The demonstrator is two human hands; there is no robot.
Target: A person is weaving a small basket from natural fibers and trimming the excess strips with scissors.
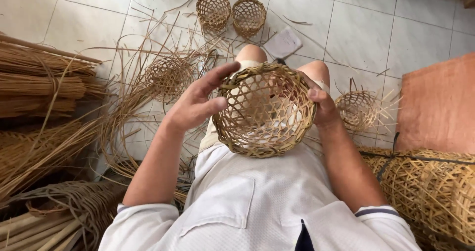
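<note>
resting on the person's lap, a small round woven basket of pale bamboo strips is tipped so that its open-weave inside faces up toward the camera. the left hand is at the basket's left rim, its fingers spread apart, with the thumb pressed against the side of the weave and the forefinger stretched over the top edge. the right hand holds the right rim, fingers curled together and clamped on the basket's edge; most of them are hidden behind the weave. both forearms come in from the bottom out of white short sleeves, and the bare knees show just beyond the basket. on the tiled floor ahead, two finished little baskets stand side by side, touching. to the left of the knees lies a half-made basket with long loose strips fanning out from it, and another unfinished basket with upright strip ends sits just beside the right hand. bundles of split bamboo strips are piled along the left edge. at the lower right a stack of woven baskets is tied with a dark cord, and behind it lies a reddish-brown board. a flat pale pad of paper lies on the floor near the knees.
</note>
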